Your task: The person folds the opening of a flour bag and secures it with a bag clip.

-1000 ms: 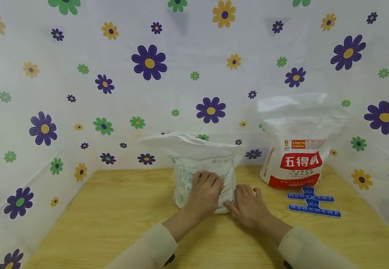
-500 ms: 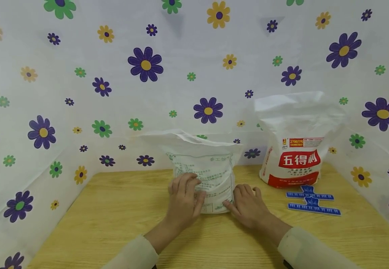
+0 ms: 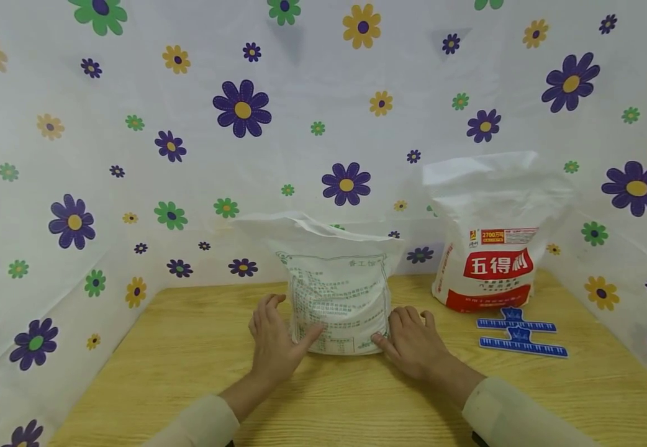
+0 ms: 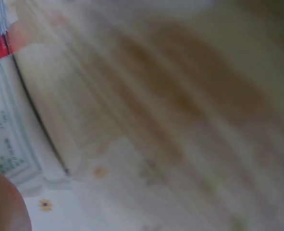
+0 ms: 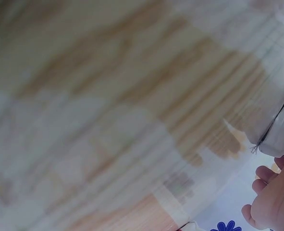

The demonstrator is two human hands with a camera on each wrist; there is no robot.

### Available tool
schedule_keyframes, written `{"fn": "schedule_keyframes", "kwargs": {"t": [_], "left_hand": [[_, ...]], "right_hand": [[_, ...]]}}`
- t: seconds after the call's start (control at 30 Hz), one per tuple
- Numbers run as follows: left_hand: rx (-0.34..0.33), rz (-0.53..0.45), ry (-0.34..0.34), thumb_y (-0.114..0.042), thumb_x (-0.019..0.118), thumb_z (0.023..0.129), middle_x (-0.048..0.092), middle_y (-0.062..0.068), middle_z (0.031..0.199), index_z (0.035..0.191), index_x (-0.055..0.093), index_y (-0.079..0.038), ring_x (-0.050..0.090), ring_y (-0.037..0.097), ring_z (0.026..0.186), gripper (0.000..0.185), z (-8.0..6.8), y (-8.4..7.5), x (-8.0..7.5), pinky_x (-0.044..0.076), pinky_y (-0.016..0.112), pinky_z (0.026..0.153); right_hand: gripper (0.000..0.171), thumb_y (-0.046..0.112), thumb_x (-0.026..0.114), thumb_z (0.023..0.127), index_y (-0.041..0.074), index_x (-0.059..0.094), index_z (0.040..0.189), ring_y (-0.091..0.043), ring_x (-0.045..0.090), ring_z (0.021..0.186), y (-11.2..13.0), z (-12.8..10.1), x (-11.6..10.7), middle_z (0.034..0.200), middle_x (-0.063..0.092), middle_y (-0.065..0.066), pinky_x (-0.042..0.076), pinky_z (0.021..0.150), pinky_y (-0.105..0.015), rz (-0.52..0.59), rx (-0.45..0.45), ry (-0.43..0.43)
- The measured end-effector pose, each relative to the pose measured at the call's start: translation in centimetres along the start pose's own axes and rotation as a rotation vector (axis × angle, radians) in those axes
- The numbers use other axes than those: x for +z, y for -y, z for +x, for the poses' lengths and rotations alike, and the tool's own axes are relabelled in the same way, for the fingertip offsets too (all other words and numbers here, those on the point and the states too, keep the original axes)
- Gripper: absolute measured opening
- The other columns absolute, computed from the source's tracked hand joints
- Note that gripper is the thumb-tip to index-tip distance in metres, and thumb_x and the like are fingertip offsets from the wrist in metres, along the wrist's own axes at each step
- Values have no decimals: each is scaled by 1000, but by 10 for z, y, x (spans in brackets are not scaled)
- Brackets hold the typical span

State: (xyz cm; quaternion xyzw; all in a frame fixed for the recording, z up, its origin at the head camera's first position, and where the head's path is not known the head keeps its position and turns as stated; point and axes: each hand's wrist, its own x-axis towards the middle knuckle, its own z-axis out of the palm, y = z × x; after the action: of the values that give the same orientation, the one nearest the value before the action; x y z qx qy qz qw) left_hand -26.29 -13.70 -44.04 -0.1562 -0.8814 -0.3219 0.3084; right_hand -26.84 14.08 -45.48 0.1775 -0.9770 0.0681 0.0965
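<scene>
A white plastic bag [image 3: 346, 292] with green print stands upright on the wooden table, its loose top leaning left. Beside its lower left side is my left hand [image 3: 275, 347], fingers spread and loosely bent, the thumb over the front face. My right hand [image 3: 418, 344] holds the lower right corner, thumb on the front and fingers bent along the side. In the left wrist view the bag's printed face [image 4: 2, 125] shows at the left edge, part of the hand [image 4: 5, 207] below it. The right wrist view catches the bent fingers of the right hand [image 5: 276, 192] beside the bag.
A taller white and red flour bag [image 3: 493, 261] stands at the back right. In front of it lie two blue piano-key clips, a rear clip [image 3: 516, 326] and a front clip [image 3: 523, 346]. A flower-printed sheet [image 3: 301, 155] encloses the table [image 3: 189, 347] behind and at the sides.
My left hand has left the bag's front face and moved left to its lower left side, uncovering the print. My right hand has stayed at the lower right corner.
</scene>
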Motion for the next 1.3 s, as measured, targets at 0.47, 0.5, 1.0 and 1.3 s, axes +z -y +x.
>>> {"fn": "schedule_keyframes", "kwargs": {"t": [0.47, 0.5, 1.0, 1.3], "left_hand": [[-72, 182, 322, -66, 55, 91, 46, 23, 142, 150, 28, 5, 40, 39, 132, 96, -7, 23, 19, 19, 51, 105], [-83, 180, 322, -66, 54, 91, 46, 23, 142, 150, 28, 5, 40, 39, 132, 96, -7, 21, 19, 19, 50, 104], [-86, 228, 337, -67, 49, 94, 47, 22, 135, 146, 29, 5, 42, 37, 126, 91, -12, 6, 21, 20, 50, 102], [-104, 239, 342, -67, 47, 94, 48, 22, 137, 147, 30, 4, 43, 37, 127, 91, -15, 3, 14, 21, 52, 103]], "right_hand": [[66, 62, 28, 103, 4, 51, 126, -30, 44, 127, 2, 1, 0, 130, 53, -12, 27, 105, -59, -10, 3, 1], [67, 62, 28, 102, 4, 51, 126, -31, 44, 127, 1, 2, 0, 130, 53, -12, 27, 105, -59, -15, 2, -2], [70, 64, 34, 101, 1, 50, 127, -31, 45, 125, -3, -2, 3, 129, 53, -13, 30, 100, -58, 31, -2, -47], [65, 62, 30, 102, 5, 53, 121, -30, 44, 123, -3, -5, -4, 123, 53, -10, 28, 102, -58, 69, 12, -18]]}}
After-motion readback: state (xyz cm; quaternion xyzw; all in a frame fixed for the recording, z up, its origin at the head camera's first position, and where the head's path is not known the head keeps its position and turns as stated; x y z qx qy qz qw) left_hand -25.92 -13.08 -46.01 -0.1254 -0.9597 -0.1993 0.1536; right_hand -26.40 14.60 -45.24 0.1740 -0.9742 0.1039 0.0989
